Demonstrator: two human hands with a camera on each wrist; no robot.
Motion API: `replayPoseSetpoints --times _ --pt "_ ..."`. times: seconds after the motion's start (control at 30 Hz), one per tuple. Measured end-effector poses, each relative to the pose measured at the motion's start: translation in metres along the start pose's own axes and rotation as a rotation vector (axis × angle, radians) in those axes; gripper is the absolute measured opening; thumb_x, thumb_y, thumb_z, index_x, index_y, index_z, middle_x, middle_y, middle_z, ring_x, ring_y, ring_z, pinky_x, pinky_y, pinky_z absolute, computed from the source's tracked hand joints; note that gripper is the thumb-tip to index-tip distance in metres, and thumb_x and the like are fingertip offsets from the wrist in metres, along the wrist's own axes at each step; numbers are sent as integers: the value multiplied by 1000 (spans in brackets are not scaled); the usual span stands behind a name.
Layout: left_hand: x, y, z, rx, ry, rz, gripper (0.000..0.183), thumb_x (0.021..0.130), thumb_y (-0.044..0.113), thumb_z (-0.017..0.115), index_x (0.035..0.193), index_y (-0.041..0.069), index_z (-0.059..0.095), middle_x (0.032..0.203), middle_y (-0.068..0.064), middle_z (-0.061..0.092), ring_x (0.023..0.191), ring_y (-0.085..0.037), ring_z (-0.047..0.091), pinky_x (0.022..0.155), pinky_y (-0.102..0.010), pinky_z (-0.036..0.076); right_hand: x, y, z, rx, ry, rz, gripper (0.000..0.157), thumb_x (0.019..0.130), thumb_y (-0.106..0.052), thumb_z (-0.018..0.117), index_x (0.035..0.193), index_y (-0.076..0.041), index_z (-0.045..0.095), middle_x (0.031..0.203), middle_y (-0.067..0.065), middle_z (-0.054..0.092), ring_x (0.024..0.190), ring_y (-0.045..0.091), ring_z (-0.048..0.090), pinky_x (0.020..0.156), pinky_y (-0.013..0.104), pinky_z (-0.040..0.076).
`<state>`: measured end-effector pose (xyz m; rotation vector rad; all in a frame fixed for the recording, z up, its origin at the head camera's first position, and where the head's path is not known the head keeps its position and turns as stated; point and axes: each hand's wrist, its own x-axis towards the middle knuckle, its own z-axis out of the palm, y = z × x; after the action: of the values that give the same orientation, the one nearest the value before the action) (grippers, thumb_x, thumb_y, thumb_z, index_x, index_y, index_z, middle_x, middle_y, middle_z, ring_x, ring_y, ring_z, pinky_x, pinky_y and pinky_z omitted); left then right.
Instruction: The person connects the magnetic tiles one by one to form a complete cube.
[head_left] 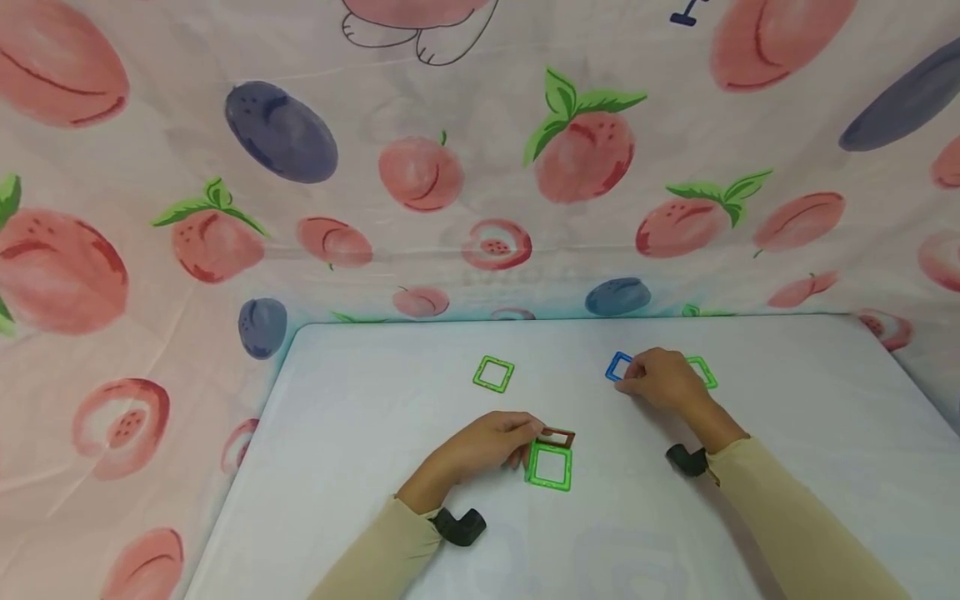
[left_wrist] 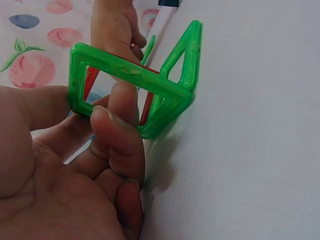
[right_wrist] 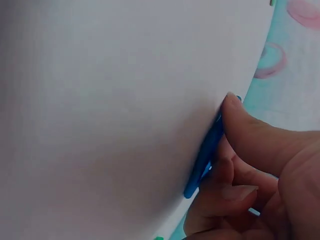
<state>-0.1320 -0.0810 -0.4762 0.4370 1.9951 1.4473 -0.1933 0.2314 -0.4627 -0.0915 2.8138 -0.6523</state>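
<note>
My left hand [head_left: 487, 442] grips a small structure of square magnetic tiles near the middle of the table. A green magnetic tile [head_left: 532, 481] of it faces up in the head view, with a red magnetic tile [head_left: 570, 438] along its far side. In the left wrist view, two green frames meet at an angle, with the thumb and fingers around the nearer green frame [left_wrist: 130, 74]. Farther back on the right, my right hand [head_left: 660, 379] pinches a blue square magnetic tile [head_left: 611, 367] by its edge. The right wrist view shows this blue tile [right_wrist: 205, 155] edge-on, close over the tabletop.
A loose green square tile [head_left: 494, 392] lies at the back middle of the white table [head_left: 360, 433]. Another green tile [head_left: 705, 371] lies beyond my right hand, partly hidden by it. A fruit-printed cloth [head_left: 450, 100] hangs behind the table and along its left side.
</note>
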Motion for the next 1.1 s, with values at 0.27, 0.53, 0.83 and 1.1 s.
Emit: replayPoseSetpoints --times 0.27,0.53,0.83,1.1 --pt "-1 2 1 0 3 -3 28 108 33 53 117 14 72 78 -7 60 71 -18 53 70 -28 42 -23 -10 7 -25 -85 -59 26 96 -28 70 84 -6 67 76 3 60 70 18 53 60 31 42" --pt "1 2 1 12 8 -10 28 108 34 52 116 16 72 77 -4 60 70 -17 53 71 -28 42 -52 -21 12 180 -146 -151 31 100 -31 65 78 -10 59 71 -2 49 69 15 46 61 29 35" --pt "2 0 0 18 10 -11 29 108 35 52 114 15 72 75 -3 58 69 -16 52 71 -27 41 -76 -35 21 397 -292 -73 33 103 -33 62 87 -4 61 64 -1 50 62 16 47 57 28 36" --pt "2 1 0 -2 -4 -10 30 108 35 51 116 14 71 75 -3 57 70 -16 52 71 -26 41 -87 -45 32 639 -455 -112 35 108 -31 52 101 3 57 70 3 57 62 14 51 57 25 37"
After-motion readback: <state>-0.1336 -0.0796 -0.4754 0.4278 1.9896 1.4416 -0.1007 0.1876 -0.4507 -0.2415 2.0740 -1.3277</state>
